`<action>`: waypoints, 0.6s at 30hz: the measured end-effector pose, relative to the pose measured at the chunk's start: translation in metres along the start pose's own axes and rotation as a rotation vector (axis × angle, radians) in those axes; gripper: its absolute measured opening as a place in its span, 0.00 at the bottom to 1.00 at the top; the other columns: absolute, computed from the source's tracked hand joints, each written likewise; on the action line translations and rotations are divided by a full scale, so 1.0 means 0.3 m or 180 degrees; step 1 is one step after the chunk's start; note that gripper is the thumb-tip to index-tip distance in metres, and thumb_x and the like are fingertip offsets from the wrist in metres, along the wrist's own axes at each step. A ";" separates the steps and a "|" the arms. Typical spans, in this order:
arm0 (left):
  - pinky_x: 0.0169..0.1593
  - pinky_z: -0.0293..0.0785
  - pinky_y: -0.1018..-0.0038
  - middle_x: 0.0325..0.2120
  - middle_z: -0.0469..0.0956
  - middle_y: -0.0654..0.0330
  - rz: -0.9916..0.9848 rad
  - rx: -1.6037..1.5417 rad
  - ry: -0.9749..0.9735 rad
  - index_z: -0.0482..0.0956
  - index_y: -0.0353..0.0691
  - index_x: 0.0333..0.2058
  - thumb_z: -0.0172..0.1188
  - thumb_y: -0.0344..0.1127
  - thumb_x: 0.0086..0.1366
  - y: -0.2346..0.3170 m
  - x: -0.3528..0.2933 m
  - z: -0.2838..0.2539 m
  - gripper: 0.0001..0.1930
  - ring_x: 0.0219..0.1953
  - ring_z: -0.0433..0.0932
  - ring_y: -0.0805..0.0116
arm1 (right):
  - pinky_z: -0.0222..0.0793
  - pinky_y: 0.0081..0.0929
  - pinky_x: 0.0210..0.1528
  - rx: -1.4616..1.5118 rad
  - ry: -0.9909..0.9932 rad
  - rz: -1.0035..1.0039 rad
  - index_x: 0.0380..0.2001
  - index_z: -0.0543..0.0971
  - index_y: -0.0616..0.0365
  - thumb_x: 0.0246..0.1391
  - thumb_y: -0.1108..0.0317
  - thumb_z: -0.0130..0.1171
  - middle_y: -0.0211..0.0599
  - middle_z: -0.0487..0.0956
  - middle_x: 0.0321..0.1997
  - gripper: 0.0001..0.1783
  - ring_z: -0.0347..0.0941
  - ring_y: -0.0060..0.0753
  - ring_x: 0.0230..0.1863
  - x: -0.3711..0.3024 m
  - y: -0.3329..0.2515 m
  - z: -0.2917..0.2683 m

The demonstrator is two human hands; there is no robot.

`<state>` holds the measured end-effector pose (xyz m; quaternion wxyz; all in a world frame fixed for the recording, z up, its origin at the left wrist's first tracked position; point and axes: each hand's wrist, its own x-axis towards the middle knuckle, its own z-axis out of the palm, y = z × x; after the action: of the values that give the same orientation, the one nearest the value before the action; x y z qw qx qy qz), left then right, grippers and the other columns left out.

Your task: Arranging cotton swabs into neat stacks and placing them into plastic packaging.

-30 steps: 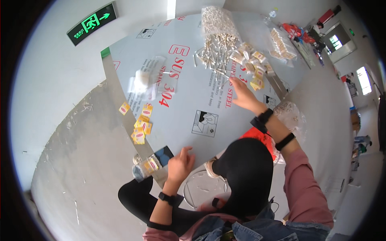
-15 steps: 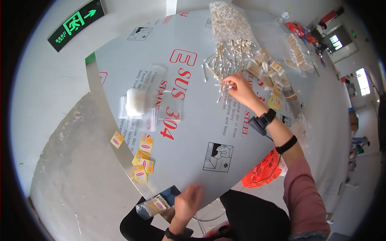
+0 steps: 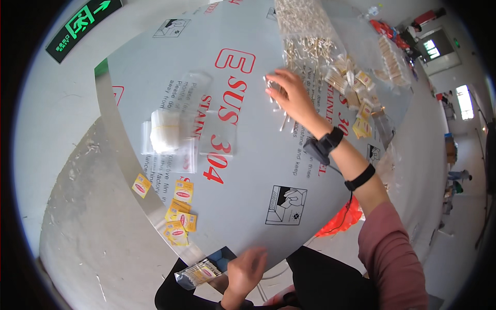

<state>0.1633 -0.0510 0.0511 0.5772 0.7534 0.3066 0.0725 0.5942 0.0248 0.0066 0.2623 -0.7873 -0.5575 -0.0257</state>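
Observation:
My right hand [image 3: 293,98] is over the upper middle of the table, its fingers curled round several loose cotton swabs [image 3: 284,123] whose ends stick out below the palm. Just beyond it, a big clear bag of cotton swabs [image 3: 306,23] lies with its mouth towards me and more swabs spilling out. Down at the near table edge, my left hand [image 3: 245,271] holds nothing that I can see; its fingers are loosely bent, apart and a little blurred. Left of it lies a clear packet of cotton swabs [image 3: 199,273] with a yellow label, by a dark blue box [image 3: 223,257].
Yellow cards [image 3: 181,209] lie along the left table edge. A stack of clear plastic bags [image 3: 166,132] sits behind them. At the right are bundled swabs with yellow labels [image 3: 356,88] and a packed row of swabs [image 3: 392,59]. A red bag [image 3: 341,219] is beyond the near right edge.
My right hand has moved up and left, and the loose swabs in front of the bag's mouth are now mostly under it. My left hand stays by the packet. The view has shifted slightly.

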 end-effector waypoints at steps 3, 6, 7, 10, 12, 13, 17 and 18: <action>0.26 0.74 0.70 0.26 0.81 0.56 -0.0002 0.0003 -0.0051 0.81 0.40 0.40 0.65 0.28 0.60 -0.006 -0.016 -0.002 0.09 0.22 0.80 0.60 | 0.62 0.42 0.66 0.0604 0.0245 -0.0005 0.52 0.78 0.54 0.59 0.66 0.63 0.47 0.70 0.60 0.18 0.63 0.52 0.65 -0.108 -0.100 0.006; 0.26 0.73 0.70 0.27 0.81 0.55 0.0042 0.0059 -0.0028 0.81 0.39 0.40 0.65 0.27 0.60 -0.014 -0.026 0.001 0.09 0.22 0.80 0.60 | 0.62 0.42 0.65 0.0928 0.0136 0.0064 0.51 0.77 0.54 0.58 0.69 0.63 0.47 0.70 0.61 0.17 0.62 0.51 0.66 -0.204 -0.182 0.005; 0.26 0.73 0.70 0.27 0.81 0.54 0.0086 0.0082 0.0000 0.81 0.39 0.40 0.65 0.27 0.60 -0.011 -0.028 0.003 0.09 0.22 0.79 0.60 | 0.68 0.35 0.62 0.0919 0.0063 0.0115 0.54 0.77 0.53 0.59 0.72 0.62 0.42 0.69 0.64 0.19 0.61 0.47 0.69 -0.237 -0.214 -0.005; 0.26 0.72 0.69 0.26 0.80 0.55 -0.0156 0.0128 0.0046 0.80 0.36 0.41 0.65 0.25 0.59 0.042 -0.015 0.008 0.10 0.20 0.75 0.61 | 0.67 0.37 0.64 0.0852 -0.0091 -0.0134 0.55 0.76 0.54 0.59 0.72 0.62 0.42 0.67 0.65 0.20 0.57 0.48 0.72 -0.310 -0.318 -0.018; 0.27 0.71 0.69 0.27 0.79 0.56 -0.0226 0.0107 0.0182 0.80 0.35 0.42 0.65 0.24 0.59 0.099 0.033 0.017 0.11 0.20 0.74 0.62 | 0.61 0.41 0.69 0.1176 -0.0236 -0.0092 0.57 0.73 0.55 0.59 0.72 0.62 0.42 0.65 0.67 0.22 0.54 0.49 0.73 -0.348 -0.343 -0.003; 0.27 0.71 0.70 0.27 0.78 0.56 -0.0281 0.0072 0.0334 0.79 0.35 0.43 0.65 0.23 0.58 0.129 0.066 0.025 0.13 0.21 0.73 0.63 | 0.59 0.42 0.70 0.1251 -0.0308 -0.0119 0.58 0.73 0.56 0.59 0.72 0.62 0.42 0.65 0.67 0.23 0.54 0.49 0.73 -0.353 -0.365 -0.024; 0.31 0.72 0.70 0.32 0.76 0.55 -0.0212 0.0513 0.0731 0.77 0.34 0.45 0.65 0.23 0.57 0.187 0.202 0.046 0.16 0.26 0.75 0.64 | 0.56 0.38 0.70 0.1527 -0.0205 0.0067 0.58 0.72 0.60 0.59 0.75 0.59 0.42 0.70 0.64 0.23 0.62 0.43 0.69 -0.355 -0.368 -0.188; 0.32 0.73 0.70 0.34 0.76 0.54 -0.0197 0.0661 0.0913 0.76 0.34 0.45 0.66 0.23 0.57 0.185 0.244 0.045 0.17 0.28 0.75 0.64 | 0.61 0.33 0.66 0.1697 -0.0099 0.0380 0.56 0.74 0.60 0.59 0.77 0.58 0.39 0.75 0.59 0.20 0.69 0.37 0.64 -0.358 -0.363 -0.228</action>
<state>0.2492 -0.0304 0.0794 0.4487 0.7810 0.4147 0.1293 0.4739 -0.0720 0.0715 0.4527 -0.7222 -0.5011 0.1495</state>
